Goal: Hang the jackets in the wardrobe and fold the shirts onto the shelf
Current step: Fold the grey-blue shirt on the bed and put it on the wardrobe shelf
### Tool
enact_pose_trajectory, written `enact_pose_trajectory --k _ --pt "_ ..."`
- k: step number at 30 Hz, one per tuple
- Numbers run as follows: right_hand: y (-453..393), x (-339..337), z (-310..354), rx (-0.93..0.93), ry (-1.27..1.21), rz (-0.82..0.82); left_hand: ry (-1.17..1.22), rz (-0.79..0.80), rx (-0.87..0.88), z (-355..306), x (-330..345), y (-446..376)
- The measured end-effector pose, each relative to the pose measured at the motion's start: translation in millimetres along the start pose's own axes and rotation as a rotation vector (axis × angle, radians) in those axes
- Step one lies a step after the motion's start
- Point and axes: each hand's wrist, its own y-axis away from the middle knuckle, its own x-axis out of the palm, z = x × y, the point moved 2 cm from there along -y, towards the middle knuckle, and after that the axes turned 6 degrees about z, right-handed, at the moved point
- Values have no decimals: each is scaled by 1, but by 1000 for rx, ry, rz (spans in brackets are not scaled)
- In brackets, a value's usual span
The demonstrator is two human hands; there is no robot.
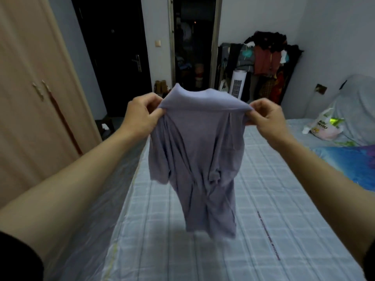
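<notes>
Fingers of the left hand (142,116) and right hand (267,120) pinch the lilac shirt (194,159) by its shoulders above the bed (263,220).

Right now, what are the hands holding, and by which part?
Both hold the lavender short-sleeved shirt above the bed, the left hand and right hand each pinching one shoulder beside the collar.
</notes>
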Motion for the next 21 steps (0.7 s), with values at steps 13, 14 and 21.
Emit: enact_pose_trajectory --k 13,14,21 --pt "105 -20 -35 -56 107 354 -97 118 96 -15 39 150" --pt "126 -17 -51 -34 130 398 -115 157 82 -9 50 174" --pt "323 13 -149 133 272 637 -121 605 20 37 120 372"
